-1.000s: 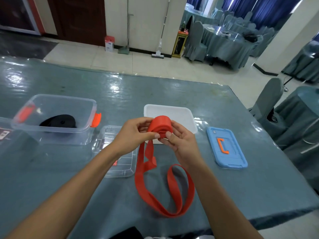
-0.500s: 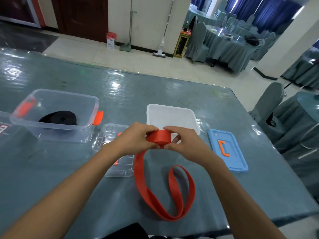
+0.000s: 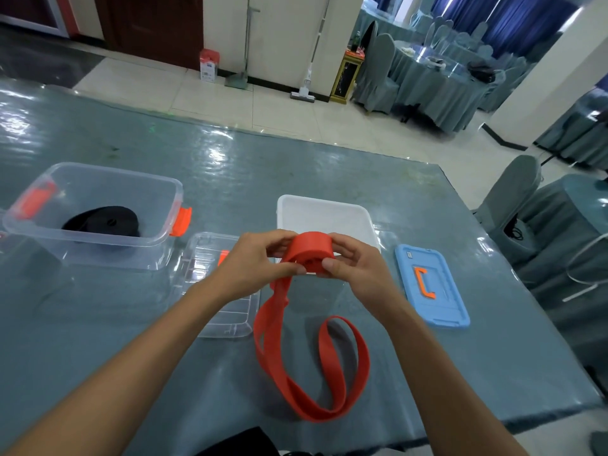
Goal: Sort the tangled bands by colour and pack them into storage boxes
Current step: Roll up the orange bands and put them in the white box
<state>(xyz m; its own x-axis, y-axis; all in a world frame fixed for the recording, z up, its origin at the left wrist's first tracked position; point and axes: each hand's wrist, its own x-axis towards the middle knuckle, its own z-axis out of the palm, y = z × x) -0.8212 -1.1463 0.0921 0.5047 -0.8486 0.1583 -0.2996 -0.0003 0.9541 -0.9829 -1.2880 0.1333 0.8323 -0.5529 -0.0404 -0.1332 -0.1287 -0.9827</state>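
- The step in hand looks like rolling up the red band [image 3: 311,250]: both hands hold its coiled part above the bench [image 3: 329,166], while the unrolled tail hangs from the coil and loops on the bench just below the fingers.
- The left hand [image 3: 253,263] has its fingers curled round the coil's left side, thumb pinching the strap where it leaves the roll; the right hand [image 3: 353,263] clamps the right side, thumb on the near face and fingers round the back.
- By my reading, the next move calls for more turns to take up the tail, then a firm pinch so the roll does not spring open as it goes into the white box [image 3: 325,213], directly beyond the fingers.
- The black band [image 3: 102,222] already lies coiled in the clear box [image 3: 98,241], well to the left of the fingers, so that colour seems sorted.
- A clear lid [image 3: 214,311] lies below the left wrist; a blue lid [image 3: 431,287] lies just right of the right hand.
- Compared with half a second ago, the coil is tipped so its open face shows, and the loose loop on the bench appears slightly shorter.
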